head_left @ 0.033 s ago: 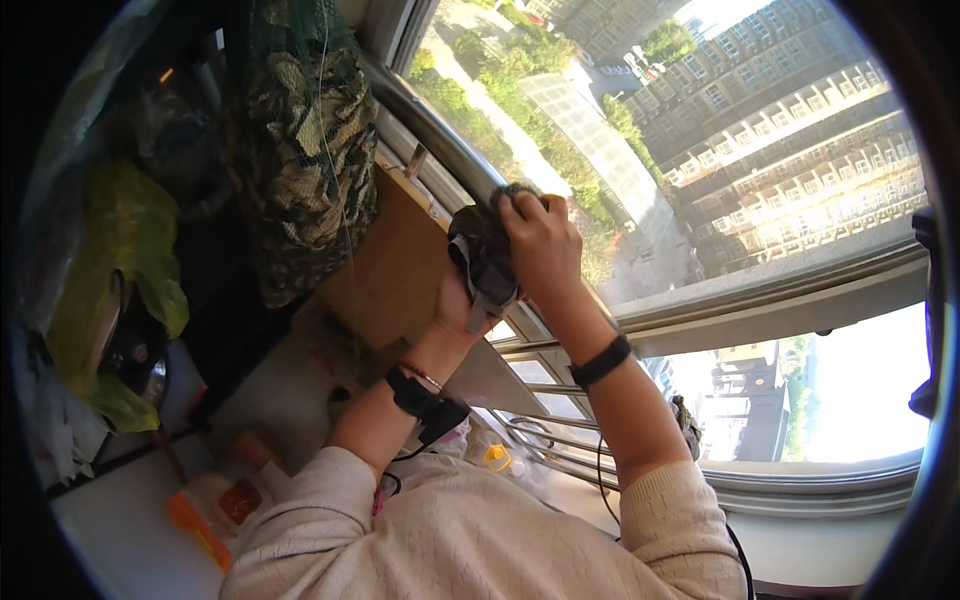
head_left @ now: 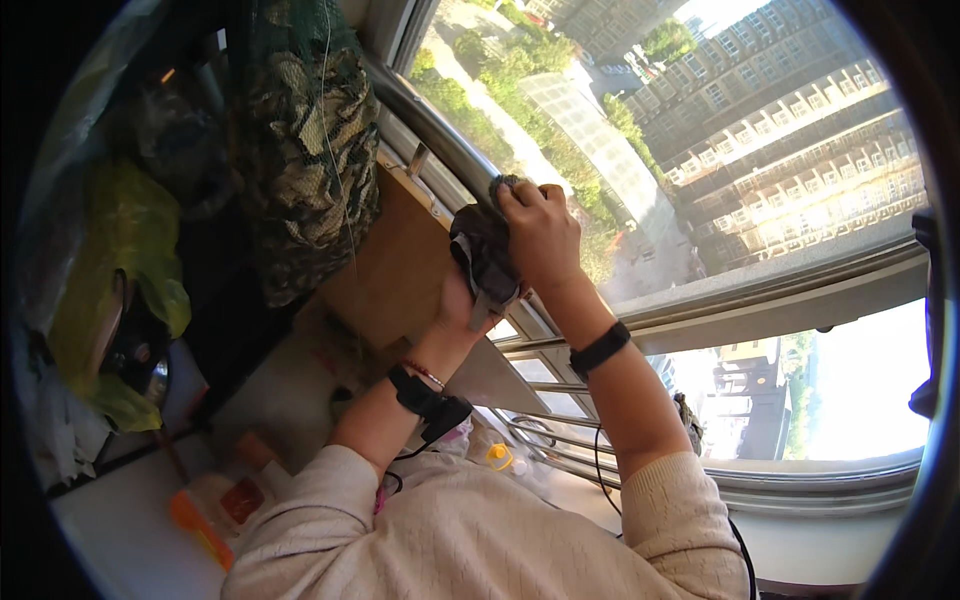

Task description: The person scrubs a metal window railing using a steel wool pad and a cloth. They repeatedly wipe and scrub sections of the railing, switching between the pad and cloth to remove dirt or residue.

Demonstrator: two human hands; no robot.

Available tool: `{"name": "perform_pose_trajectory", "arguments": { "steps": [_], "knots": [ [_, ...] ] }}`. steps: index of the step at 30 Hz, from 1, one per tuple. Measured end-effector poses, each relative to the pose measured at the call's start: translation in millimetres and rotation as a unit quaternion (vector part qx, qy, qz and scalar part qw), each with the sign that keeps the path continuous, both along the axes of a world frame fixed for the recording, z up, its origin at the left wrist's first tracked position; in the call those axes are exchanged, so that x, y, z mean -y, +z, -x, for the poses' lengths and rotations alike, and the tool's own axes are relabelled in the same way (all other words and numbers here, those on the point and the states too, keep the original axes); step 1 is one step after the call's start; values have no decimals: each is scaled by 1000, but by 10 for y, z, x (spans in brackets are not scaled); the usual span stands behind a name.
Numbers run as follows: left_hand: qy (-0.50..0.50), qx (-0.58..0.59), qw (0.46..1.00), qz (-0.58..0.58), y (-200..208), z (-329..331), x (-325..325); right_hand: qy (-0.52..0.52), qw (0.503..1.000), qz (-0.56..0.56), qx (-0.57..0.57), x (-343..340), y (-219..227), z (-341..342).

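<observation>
A dark, crumpled cloth (head_left: 484, 252) with lighter grey parts is bunched between my two hands, by the metal rail (head_left: 437, 125) along the window. My right hand (head_left: 543, 232) grips its upper end from above with bent fingers, close to the rail. Below and to the left, my left hand (head_left: 458, 303) holds the lower part; the cloth covers most of its fingers. A black band (head_left: 600, 350) circles my right wrist, and a black strapped device (head_left: 428, 400) sits on the left one.
A netted bundle of dry, curled pieces (head_left: 315, 170) hangs at the upper left. Left of it hangs a yellow-green plastic bag (head_left: 130, 310) with things inside. A brown board (head_left: 390, 255) stands behind my left hand. An orange-edged container (head_left: 205, 520) lies lower left.
My right hand and the top of the cloth have shifted very slightly. Both hands keep their hold.
</observation>
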State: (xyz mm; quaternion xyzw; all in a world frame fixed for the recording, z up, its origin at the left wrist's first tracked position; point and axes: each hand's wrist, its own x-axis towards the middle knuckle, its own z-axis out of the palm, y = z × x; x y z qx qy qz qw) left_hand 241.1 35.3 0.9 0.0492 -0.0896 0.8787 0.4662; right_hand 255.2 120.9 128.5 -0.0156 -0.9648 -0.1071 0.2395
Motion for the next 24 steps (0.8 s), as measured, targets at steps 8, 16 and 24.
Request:
{"name": "perform_pose_trajectory", "arguments": {
  "steps": [8,16,24],
  "knots": [
    [-29,-10,995,-94,43,20,21,-7,997,-73,-8,-4,22,-408],
    [-41,9,997,64,162,8,76,-17,1000,6,12,-41,68,-75],
    [-33,44,996,65,123,12,20,-31,999,-33,12,-12,50,-192]
  ]
}}
